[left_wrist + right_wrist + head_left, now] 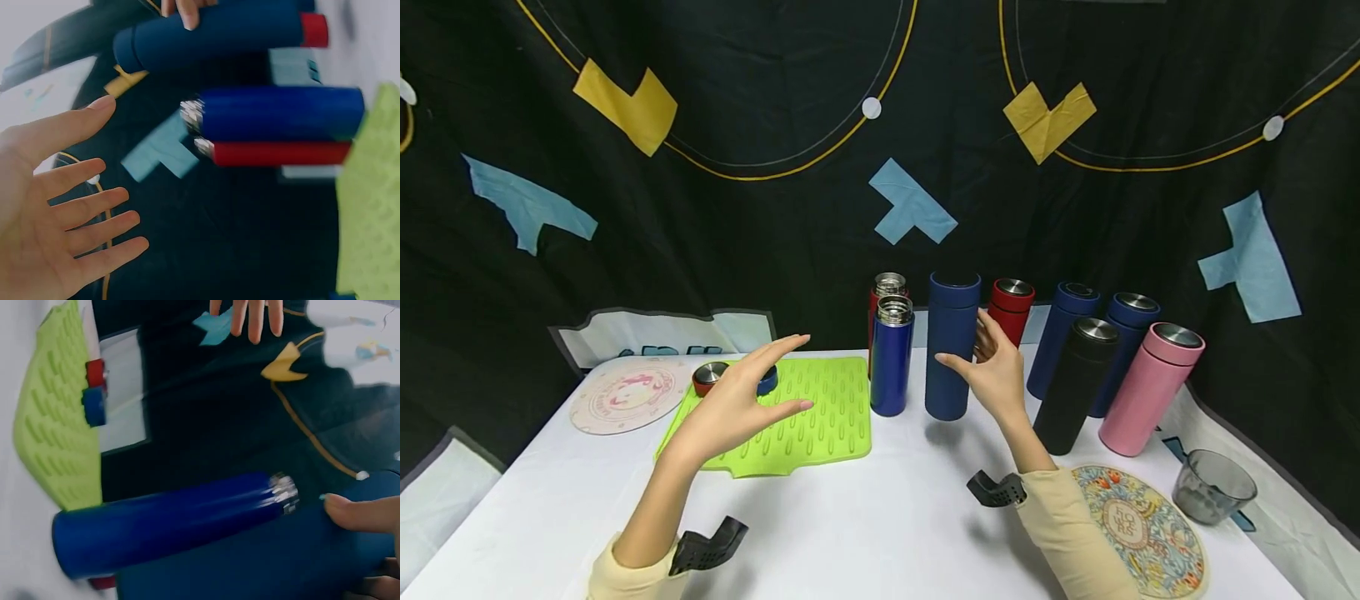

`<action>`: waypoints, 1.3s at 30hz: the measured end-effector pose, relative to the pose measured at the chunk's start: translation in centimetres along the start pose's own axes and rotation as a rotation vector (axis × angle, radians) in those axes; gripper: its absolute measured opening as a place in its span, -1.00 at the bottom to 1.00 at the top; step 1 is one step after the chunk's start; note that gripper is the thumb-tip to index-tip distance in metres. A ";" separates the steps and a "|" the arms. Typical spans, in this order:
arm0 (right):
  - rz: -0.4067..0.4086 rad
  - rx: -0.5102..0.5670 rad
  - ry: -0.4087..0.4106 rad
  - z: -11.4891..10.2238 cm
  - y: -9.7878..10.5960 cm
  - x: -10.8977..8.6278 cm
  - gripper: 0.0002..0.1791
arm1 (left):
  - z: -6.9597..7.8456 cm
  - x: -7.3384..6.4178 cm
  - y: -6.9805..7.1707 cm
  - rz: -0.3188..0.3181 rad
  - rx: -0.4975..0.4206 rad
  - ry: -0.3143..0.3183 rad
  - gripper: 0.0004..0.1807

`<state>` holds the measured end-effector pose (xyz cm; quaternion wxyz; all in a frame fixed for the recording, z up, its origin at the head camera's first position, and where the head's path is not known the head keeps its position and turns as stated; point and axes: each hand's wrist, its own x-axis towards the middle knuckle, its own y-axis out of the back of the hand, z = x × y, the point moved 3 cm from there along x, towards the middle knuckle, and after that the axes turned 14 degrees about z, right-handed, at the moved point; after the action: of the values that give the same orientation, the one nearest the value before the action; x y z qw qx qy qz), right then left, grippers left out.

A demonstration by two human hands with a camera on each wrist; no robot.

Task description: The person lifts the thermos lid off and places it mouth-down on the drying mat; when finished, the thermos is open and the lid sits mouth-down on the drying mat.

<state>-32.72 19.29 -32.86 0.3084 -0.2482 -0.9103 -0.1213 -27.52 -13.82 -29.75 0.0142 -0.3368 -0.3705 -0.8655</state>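
My right hand (996, 375) grips a navy thermos flask (951, 350) from its right side, thumb across the front and fingers behind. The flask is upright with its lid on, and a shadow under its base suggests it is just off the table. To its left stands a shiny blue flask (891, 362) without a lid, its steel neck bare. Behind that is a lidless red flask (874, 310). My left hand (737, 408) hovers above the green mat (827, 417), fingers extended and thumb spread, holding nothing; the left wrist view shows its bare palm.
On the mat lie a red lid (709, 375) and a blue lid (767, 381). A pink-printed round mat (625, 396) is at left. Lidded red (1011, 308), navy, black (1075, 383) and pink (1150, 392) flasks stand right, near a patterned coaster (1135, 525) and glass cup (1213, 487).
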 end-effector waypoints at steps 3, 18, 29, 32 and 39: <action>-0.061 -0.012 0.017 -1.0 0.3 -0.1 -0.05 | 1.4 0.4 -0.1 0.024 -0.056 -0.017 -0.14; -0.372 -0.028 0.207 -5.3 0.4 -2.2 -0.05 | 4.3 0.2 -0.5 0.108 -0.126 -0.130 -0.06; -0.570 -0.015 0.335 -8.2 0.6 -4.2 -0.03 | 6.7 -0.6 -0.1 0.106 -0.131 -0.208 0.00; -0.620 -0.047 0.374 -8.6 0.5 -4.7 -0.02 | 7.0 -0.8 0.0 0.071 -0.161 -0.215 -0.02; -0.696 -0.156 0.452 -9.1 0.4 -5.7 -0.01 | 7.3 -1.1 -0.1 -0.030 -0.230 -0.269 -0.06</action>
<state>-24.03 14.09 -29.32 0.4211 0.0844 -0.8374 -0.3381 -22.50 -9.24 -26.83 -0.0868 -0.4433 -0.2724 -0.8495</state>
